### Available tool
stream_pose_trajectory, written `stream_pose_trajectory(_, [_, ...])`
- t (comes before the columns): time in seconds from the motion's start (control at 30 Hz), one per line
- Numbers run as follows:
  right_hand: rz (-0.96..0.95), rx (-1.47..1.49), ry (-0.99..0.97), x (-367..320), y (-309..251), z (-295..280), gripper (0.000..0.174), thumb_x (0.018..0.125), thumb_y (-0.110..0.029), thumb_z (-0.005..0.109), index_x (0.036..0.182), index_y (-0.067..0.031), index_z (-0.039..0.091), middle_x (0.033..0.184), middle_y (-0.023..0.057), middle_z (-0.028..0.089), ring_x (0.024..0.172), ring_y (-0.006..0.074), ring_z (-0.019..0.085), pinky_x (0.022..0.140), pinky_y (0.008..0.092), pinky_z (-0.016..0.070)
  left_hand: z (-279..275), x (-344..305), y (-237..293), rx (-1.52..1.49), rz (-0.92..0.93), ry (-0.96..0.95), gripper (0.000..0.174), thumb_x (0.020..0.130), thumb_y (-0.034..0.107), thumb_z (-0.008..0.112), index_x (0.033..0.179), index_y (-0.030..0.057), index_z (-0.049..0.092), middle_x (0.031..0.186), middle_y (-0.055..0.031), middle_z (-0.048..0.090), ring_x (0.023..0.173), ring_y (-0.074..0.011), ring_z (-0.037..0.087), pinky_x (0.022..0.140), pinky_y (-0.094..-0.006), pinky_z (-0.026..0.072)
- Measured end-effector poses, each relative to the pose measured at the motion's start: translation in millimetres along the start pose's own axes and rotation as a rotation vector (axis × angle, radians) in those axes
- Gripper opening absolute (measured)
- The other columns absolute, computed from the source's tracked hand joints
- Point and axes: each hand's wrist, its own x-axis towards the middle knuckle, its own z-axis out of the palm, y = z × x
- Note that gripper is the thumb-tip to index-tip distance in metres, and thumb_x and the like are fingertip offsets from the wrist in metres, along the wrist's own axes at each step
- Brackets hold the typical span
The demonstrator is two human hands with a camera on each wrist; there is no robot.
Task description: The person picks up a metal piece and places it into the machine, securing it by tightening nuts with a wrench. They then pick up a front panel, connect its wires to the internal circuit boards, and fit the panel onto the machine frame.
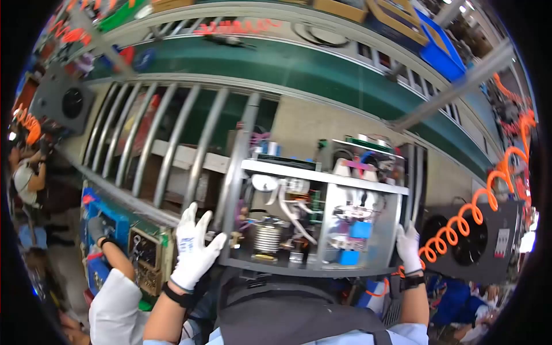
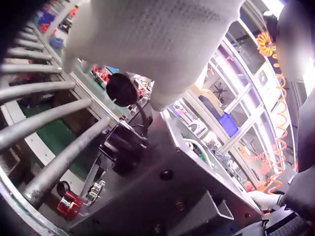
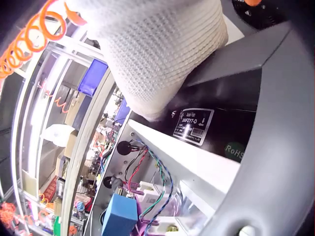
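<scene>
A grey metal chassis (image 1: 247, 265) with a coil, wiring and blue blocks inside lies on the roller line in front of the person. The white-gloved left hand (image 1: 195, 247) is at its near left corner, fingers spread and thumb towards the metal edge. Seen from the left wrist, that glove (image 2: 147, 39) is over the dark side panel (image 2: 162, 172), beside a black round part (image 2: 121, 89). At the chassis's right edge is the gloved right hand (image 1: 409, 250), fingers pointing forward. The right wrist view shows this glove (image 3: 162, 54) against the wall near a labelled fan (image 3: 194, 126); its fingertips are hidden.
Bare rollers (image 1: 172, 144) extend left of the chassis. An orange coiled hose (image 1: 460, 221) hangs at the right, before a grey panel with fans (image 1: 500, 244). Another person's arm (image 1: 118, 259) reaches over a blue tray (image 1: 115, 221) at left. A slanting metal post (image 1: 454, 86) stands at upper right.
</scene>
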Motion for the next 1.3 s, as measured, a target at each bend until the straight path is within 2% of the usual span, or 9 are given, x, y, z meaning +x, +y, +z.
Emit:
stream_pose_trajectory(0.1, [0.025, 0.049, 0.042, 0.9, 9.7, 0.4, 0.040, 0.089, -0.012, 0.055, 0.123, 0.0098, 0.050, 0.107, 0.0259, 0.065, 0.104, 0.0369, 0.063, 0.089, 0.0394, 0.0478, 13.7, 9.5, 4.9, -0.156, -0.152, -0.200, 0.055, 0.076, 0.037, 0.073, 0.116, 0.0010, 0.063, 0.129, -0.0232, 0.054, 0.122, -0.0430, 0.046, 0.104, -0.0515, 0.0352])
stream_pose_trajectory(0.13, [0.125, 0.058, 0.001, -2.8, -12.9, -8.4, 0.036, 0.089, -0.010, 0.054, 0.120, 0.0099, 0.052, 0.105, 0.0240, 0.066, 0.099, 0.0363, 0.064, 0.087, 0.0387, 0.0482, 5.3, 18.9, 12.6, -0.156, -0.186, -0.247, 0.050, 0.074, 0.040, 0.074, 0.103, -0.0002, 0.069, 0.126, -0.0203, 0.058, 0.124, -0.0409, 0.045, 0.106, -0.0497, 0.0329])
stream_pose_trajectory(0.17, [0.096, 0.090, -0.038, 4.8, 14.6, -1.5, 0.042, 0.091, -0.012, 0.054, 0.127, 0.0082, 0.046, 0.084, 0.0156, 0.064, 0.064, 0.0208, 0.061, 0.058, 0.0340, 0.0496, -2.5, 30.8, 23.2, -0.030, -0.145, -0.287, 0.046, 0.071, 0.042, 0.075, 0.090, 0.0004, 0.071, 0.126, -0.0180, 0.058, 0.126, -0.0399, 0.043, 0.108, -0.0516, 0.0278])
stream_pose_trajectory(0.37, [0.142, 0.277, -0.037, 12.5, 31.2, 9.7, 0.036, 0.085, -0.003, 0.051, 0.121, 0.0041, 0.049, 0.060, 0.0075, 0.056, 0.045, 0.0132, 0.054, 0.041, 0.0302, 0.0424, 27.2, 27.1, 17.2, 0.009, -0.127, -0.194, 0.032, 0.068, 0.026, 0.072, 0.089, 0.0012, 0.069, 0.123, -0.0153, 0.057, 0.128, -0.0344, 0.042, 0.111, -0.0496, 0.0237])
stream_pose_trajectory(0.43, [-0.099, 0.109, 0.028, 25.3, 70.1, 26.3, 0.032, 0.083, -0.002, 0.053, 0.114, 0.0038, 0.053, 0.062, 0.0126, 0.058, 0.046, 0.0191, 0.058, 0.044, 0.0334, 0.0454, 32.5, 20.1, 9.1, 0.004, -0.061, -0.158, 0.031, 0.065, 0.020, 0.069, 0.089, 0.0002, 0.068, 0.115, -0.0143, 0.059, 0.120, -0.0337, 0.047, 0.110, -0.0459, 0.0268])
stream_pose_trajectory(0.63, [0.090, 0.192, -0.141, 48.2, 34.9, 9.7, 0.039, 0.081, -0.007, 0.055, 0.117, 0.0071, 0.052, 0.076, 0.0223, 0.063, 0.067, 0.0359, 0.064, 0.062, 0.0413, 0.0507, 35.1, -0.4, 27.2, 0.011, -0.057, -0.187, 0.028, 0.065, 0.019, 0.069, 0.086, 0.0004, 0.067, 0.112, -0.0156, 0.060, 0.116, -0.0368, 0.048, 0.107, -0.0459, 0.0304])
stream_pose_trajectory(0.7, [-0.194, 0.048, 0.005, 68.9, 54.4, 19.6, 0.044, 0.080, -0.009, 0.056, 0.120, 0.0088, 0.051, 0.080, 0.0250, 0.063, 0.078, 0.0410, 0.063, 0.071, 0.0453, 0.0493, 46.0, -12.6, 34.1, 0.014, -0.071, -0.118, 0.027, 0.065, 0.020, 0.070, 0.084, 0.0011, 0.066, 0.110, -0.0166, 0.059, 0.115, -0.0374, 0.047, 0.107, -0.0459, 0.0306])
stream_pose_trajectory(1.03, [-0.286, -0.035, 0.012, 109.1, 6.2, 2.2, 0.039, 0.080, -0.015, 0.050, 0.116, -0.0004, 0.057, 0.096, 0.0270, 0.064, 0.095, 0.0419, 0.060, 0.084, 0.0461, 0.0469, 51.9, -34.3, 53.6, -0.385, -0.228, -0.252, 0.031, 0.070, 0.030, 0.076, 0.071, 0.0024, 0.062, 0.073, -0.0139, 0.061, 0.082, -0.0332, 0.055, 0.081, -0.0441, 0.0426])
stream_pose_trajectory(1.3, [-0.343, 0.367, 0.043, 82.3, 31.4, 4.7, 0.069, 0.089, -0.019, 0.062, 0.144, 0.0081, 0.029, 0.143, 0.0273, 0.041, 0.134, 0.0358, 0.041, 0.111, 0.0374, 0.0322, 38.7, -53.3, 24.1, -0.289, -0.110, 0.015, 0.031, 0.089, 0.028, 0.061, 0.104, 0.0016, 0.067, 0.117, -0.0216, 0.062, 0.113, -0.0373, 0.056, 0.099, -0.0428, 0.0419])
